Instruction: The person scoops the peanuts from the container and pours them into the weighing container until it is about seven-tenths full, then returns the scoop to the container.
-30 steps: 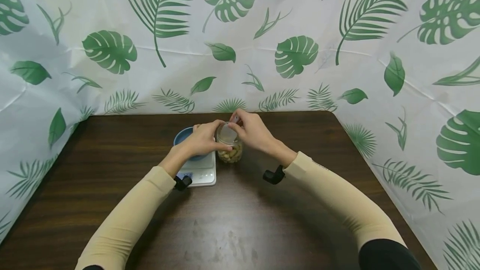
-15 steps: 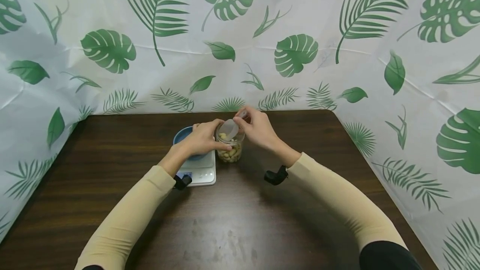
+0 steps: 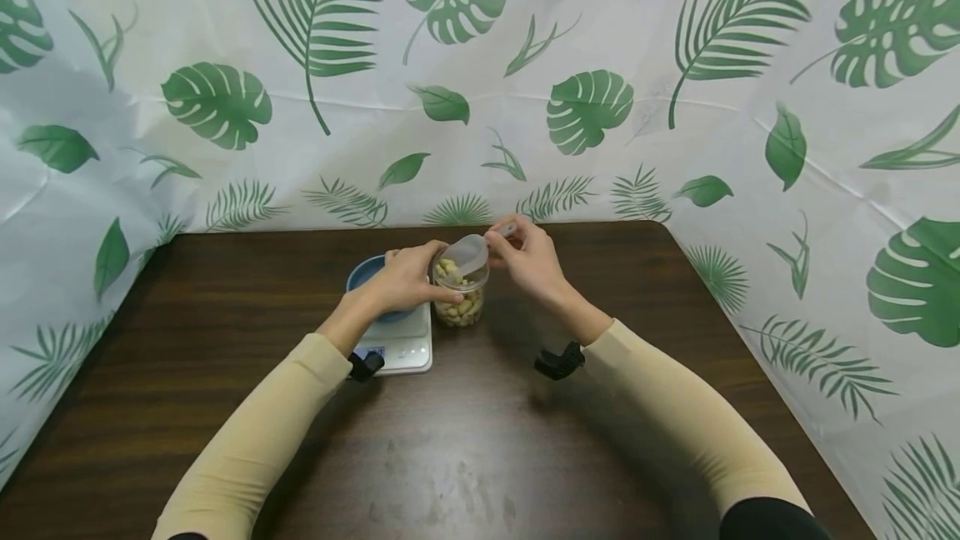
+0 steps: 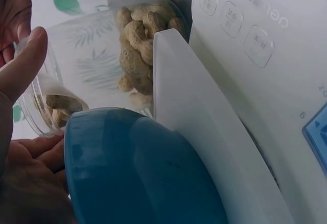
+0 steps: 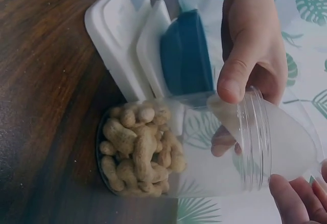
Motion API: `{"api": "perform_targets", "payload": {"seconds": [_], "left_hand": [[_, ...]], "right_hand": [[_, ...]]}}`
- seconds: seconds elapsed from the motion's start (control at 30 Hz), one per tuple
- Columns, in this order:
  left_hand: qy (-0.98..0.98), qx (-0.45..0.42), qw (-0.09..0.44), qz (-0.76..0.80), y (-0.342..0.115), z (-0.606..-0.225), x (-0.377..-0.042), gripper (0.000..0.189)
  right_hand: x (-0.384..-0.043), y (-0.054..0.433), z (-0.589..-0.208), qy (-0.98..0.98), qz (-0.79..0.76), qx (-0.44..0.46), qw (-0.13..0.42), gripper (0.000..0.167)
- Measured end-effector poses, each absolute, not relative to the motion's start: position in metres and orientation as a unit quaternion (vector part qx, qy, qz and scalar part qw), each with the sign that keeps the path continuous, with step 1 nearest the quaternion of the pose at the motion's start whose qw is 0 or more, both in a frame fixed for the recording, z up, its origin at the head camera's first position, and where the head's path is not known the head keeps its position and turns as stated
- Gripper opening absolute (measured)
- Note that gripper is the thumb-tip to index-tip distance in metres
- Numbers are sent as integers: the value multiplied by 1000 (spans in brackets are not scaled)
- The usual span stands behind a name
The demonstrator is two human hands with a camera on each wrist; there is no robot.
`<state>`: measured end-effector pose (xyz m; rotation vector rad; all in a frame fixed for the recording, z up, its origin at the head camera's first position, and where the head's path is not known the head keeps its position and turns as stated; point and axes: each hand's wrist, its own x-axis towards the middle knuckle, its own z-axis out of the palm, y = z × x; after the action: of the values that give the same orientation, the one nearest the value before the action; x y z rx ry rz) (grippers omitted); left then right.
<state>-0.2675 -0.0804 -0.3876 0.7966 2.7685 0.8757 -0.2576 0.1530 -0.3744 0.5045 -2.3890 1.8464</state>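
Observation:
A clear jar [image 5: 204, 175] stands upright on the table, its lower part filled with unshelled peanuts [image 5: 145, 152]. My left hand [image 3: 405, 280] grips it near the threaded rim, thumb in front and fingers behind. Pinched by the handle in my right hand [image 3: 531, 263] is a translucent white scoop [image 3: 468, 253], its bowl tilted in the jar's mouth. The left wrist view shows a few peanuts [image 4: 62, 103] in the scoop. Right fingertips [image 5: 286, 196] come close to the jar's rim.
Left of the jar, a white kitchen scale [image 3: 412, 348] carries a blue bowl [image 3: 362, 272], partly hidden by the left hand. The dark wooden table [image 3: 465, 440] ends at a leaf-patterned sheet [image 3: 510, 40] behind.
My right hand has shifted rightward and drawn the scoop up, so its bowl now shows at the jar's mouth. The left hand has kept its place on the jar.

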Motion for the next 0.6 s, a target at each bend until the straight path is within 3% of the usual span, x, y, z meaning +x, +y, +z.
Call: {"api": "perform_targets", "payload": {"seconds": [0.6], "left_hand": [[919,259,66,289,-80,-388,-268,87]], "right_hand": [[-255,162,-383,-720,686,105,22,25]]}}
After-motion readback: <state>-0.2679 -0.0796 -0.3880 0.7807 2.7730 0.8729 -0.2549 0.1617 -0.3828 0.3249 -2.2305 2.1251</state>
